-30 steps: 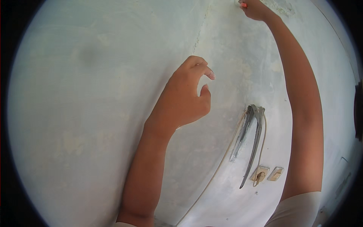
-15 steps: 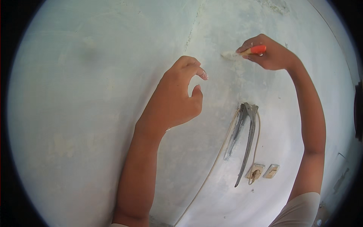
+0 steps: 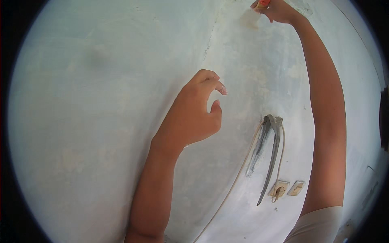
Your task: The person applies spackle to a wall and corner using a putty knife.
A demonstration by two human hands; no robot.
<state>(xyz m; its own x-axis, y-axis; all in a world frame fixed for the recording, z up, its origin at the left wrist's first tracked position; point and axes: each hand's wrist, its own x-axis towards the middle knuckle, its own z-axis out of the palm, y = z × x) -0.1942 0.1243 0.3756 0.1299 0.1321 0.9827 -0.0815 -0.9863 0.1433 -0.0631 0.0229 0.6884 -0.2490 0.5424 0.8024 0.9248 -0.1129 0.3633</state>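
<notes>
High on the pale, patchy wall [image 3: 101, 121], my right hand [image 3: 280, 11] grips a putty knife [image 3: 251, 19] with a wooden, red-ended handle. Its whitish blade is blurred and appears to lie against the wall. Part of the handle runs out of the upper edge of the picture. My left hand [image 3: 192, 111] is raised near the middle, holding nothing, its fingers curved and the thumb apart from them. White smears mark its fingertips.
Below and right of my left hand, a dark grey strip [image 3: 275, 150] hangs from the wall beside a thin cable [image 3: 227, 194]. A socket with a plug [image 3: 278, 190] and a second wall plate [image 3: 296, 188] sit lower right. A cracked line [image 3: 208, 44] runs down the upper wall.
My right hand has moved up with the putty knife, and its arm is stretched further. The left hand sits slightly lower and to the right in the picture, its pose much the same.
</notes>
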